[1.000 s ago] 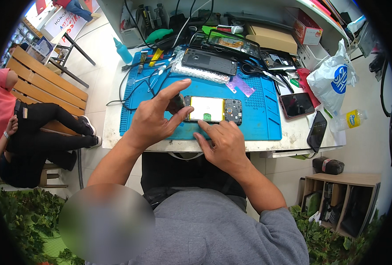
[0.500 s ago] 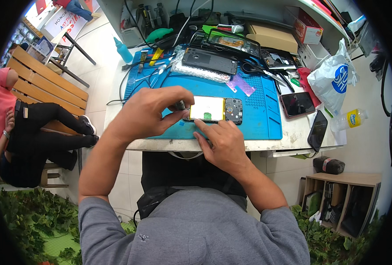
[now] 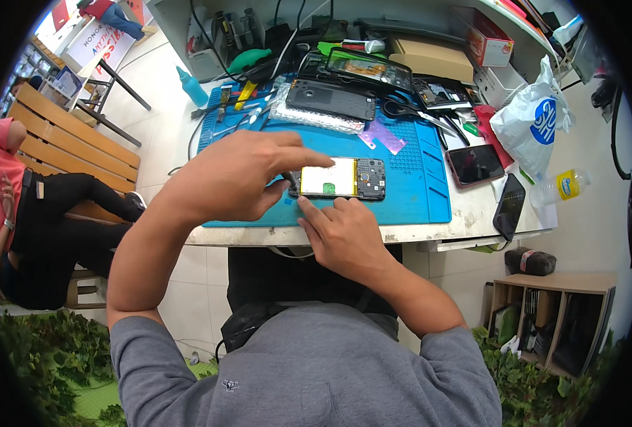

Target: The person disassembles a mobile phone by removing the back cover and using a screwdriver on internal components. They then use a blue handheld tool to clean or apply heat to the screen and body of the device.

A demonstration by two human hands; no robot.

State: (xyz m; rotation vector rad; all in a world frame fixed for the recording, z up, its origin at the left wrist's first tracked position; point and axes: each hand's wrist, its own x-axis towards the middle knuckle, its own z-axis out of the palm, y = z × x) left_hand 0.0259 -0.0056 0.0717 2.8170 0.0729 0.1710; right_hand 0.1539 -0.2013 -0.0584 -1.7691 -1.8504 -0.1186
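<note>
An opened smartphone (image 3: 370, 183) lies sideways on a blue work mat (image 3: 410, 206). Its white battery (image 3: 333, 171) has yellow edges and a small green mark. My left hand (image 3: 237, 174) hovers over the phone's left end. Its index finger stretches across the battery, with the thumb apart and lower. A small dark piece shows by the left fingertips; I cannot make out whether it is a tool or part of the phone. Against the phone's near edge rest the fingertips of my right hand (image 3: 346, 231), fingers extended and not wrapped round it.
Behind the phone lie a dark back cover (image 3: 330, 99) on bubble wrap, scissors (image 3: 408, 110) and a purple sheet (image 3: 387, 139). Two phones, a plastic bag (image 3: 533, 121) and a bottle (image 3: 568, 185) stand right. A blue dropper bottle (image 3: 192, 87) is far left; a person sits on a bench (image 3: 81, 132).
My left hand's thumb and index finger have spread apart, the index now reaching over the battery. My right hand has slid slightly left along the phone's near edge.
</note>
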